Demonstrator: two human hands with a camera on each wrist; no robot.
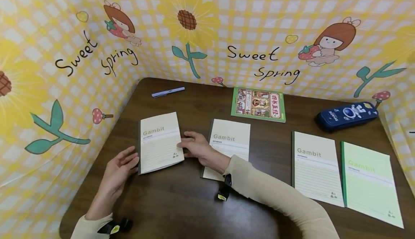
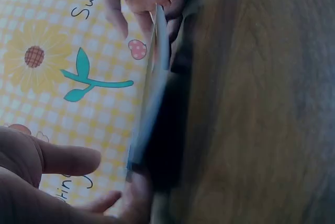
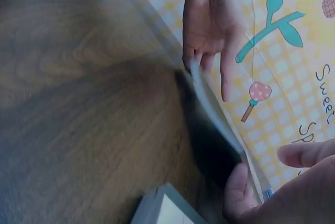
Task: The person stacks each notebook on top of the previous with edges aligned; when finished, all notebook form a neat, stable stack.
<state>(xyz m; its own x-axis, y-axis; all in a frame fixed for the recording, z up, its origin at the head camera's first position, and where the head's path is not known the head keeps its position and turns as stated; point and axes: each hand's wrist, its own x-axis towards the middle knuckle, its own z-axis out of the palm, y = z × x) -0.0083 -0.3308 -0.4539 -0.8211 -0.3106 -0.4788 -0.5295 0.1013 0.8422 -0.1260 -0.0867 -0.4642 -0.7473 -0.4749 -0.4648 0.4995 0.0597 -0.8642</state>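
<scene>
Nb [image 1: 160, 143], 1 of 4, betw L hand [image 1: 118, 170] & R hand [image 1: 201, 148], fingers loose

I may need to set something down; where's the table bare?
Bare wood: between pen and green-bordered book; the upper gap between middle notebook and rightmost cream notebook; near the front, between the sleeves. Crowded: around the left notebook, between left hand and right hand; and by pencil case and green notebook.

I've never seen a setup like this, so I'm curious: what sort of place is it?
Probably a screened-off desk corner for writing or study: a dark table backed by printed cloth, with Gambit notebooks and a pen.
</scene>
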